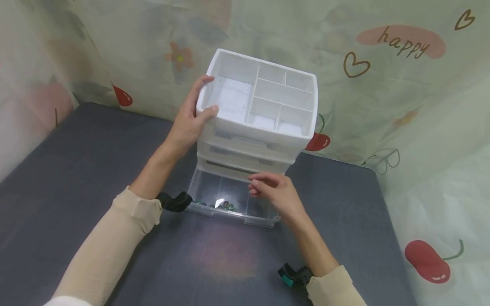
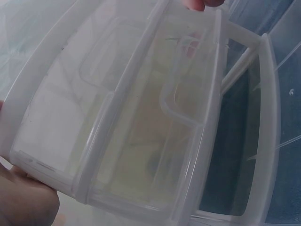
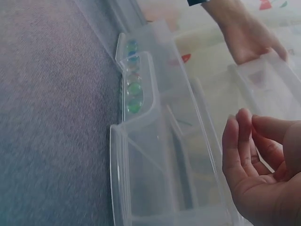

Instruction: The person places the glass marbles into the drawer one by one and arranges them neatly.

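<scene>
A small white drawer unit [image 1: 260, 131] stands tilted on the grey table, its divided top tray facing up. My left hand [image 1: 189, 114] grips the tray's left end, thumb over the front rim and fingers at the side. The clear bottom drawer [image 1: 229, 213] is pulled out towards me. Several green and blue glass marbles [image 3: 134, 89] lie in a row along its front wall. Over the right part of that drawer hovers my right hand [image 1: 279, 193], fingers loosely bent, thumb near the fingertips. Nothing shows between them in the right wrist view.
Two upper drawers [image 2: 141, 117] are pushed in above the pulled-out one. Behind the grey table [image 1: 340, 221] hangs a pale printed curtain [image 1: 268, 25] with hearts, flowers and cherries. Dark wrist cameras [image 1: 174, 201] sit on both forearms, the left one close to the drawer's corner.
</scene>
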`<state>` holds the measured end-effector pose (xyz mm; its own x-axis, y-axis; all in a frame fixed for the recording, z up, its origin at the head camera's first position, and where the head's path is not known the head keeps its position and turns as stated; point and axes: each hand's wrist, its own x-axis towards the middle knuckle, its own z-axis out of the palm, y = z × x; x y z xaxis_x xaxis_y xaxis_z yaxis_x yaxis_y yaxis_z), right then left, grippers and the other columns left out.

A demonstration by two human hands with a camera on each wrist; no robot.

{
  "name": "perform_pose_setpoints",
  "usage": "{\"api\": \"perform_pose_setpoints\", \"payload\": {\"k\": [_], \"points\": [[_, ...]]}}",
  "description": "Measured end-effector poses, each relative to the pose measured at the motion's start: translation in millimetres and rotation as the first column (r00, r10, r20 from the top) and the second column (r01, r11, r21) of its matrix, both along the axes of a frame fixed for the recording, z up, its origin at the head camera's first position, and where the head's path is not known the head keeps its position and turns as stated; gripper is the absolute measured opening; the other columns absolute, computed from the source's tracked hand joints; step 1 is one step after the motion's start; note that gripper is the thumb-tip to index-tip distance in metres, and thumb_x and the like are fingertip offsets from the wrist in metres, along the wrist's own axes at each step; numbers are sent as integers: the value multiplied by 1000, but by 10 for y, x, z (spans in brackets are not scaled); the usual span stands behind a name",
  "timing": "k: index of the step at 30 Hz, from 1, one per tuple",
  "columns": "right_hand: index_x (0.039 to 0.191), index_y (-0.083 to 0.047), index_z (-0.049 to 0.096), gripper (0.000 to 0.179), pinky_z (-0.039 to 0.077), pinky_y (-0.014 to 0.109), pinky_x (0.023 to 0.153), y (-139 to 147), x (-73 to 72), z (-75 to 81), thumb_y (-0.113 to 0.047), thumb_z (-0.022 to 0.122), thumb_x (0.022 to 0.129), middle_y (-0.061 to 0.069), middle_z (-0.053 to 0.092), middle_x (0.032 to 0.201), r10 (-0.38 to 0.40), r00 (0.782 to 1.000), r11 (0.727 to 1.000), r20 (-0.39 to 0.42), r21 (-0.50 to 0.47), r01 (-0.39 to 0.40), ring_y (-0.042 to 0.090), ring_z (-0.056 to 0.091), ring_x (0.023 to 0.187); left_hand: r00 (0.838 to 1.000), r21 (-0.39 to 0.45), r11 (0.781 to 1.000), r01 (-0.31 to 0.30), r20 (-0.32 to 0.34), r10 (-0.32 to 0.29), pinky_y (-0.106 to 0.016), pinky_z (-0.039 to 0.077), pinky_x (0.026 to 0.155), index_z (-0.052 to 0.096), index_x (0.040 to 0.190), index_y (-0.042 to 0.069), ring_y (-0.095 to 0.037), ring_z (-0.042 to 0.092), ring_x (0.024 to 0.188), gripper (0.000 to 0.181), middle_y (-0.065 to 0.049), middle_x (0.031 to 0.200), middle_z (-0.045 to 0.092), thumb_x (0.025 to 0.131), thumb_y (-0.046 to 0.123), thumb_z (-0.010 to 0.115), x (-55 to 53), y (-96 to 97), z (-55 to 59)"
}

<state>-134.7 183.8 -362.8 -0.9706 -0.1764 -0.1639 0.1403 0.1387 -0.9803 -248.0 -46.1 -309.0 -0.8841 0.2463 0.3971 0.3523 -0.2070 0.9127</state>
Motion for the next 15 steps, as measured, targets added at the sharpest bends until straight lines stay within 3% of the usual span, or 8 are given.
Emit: {"api": "perform_pose_setpoints", "payload": {"k": [5,15], "points": [[107,4,62,25,48,42,79,108,49,-38,-10,62,86,25,62,96,-24,1000,1000,-12,19,24,27,63,82,1000,16,1000,12,5,-13,-34,42,73,33,136,17,-25,42,103,52,-18,129,33,89,4,49,3,0,6],[107,-4,64,29,49,36,77,421,94,-262,-20,66,83,25,60,99,-49,998,999,-45,6,49,25,63,81,1000,18,1000,13,-6,-13,-33,42,73,32,137,16,-25,42,102,52,-19,128,34,89,3,49,2,6,0]]}}
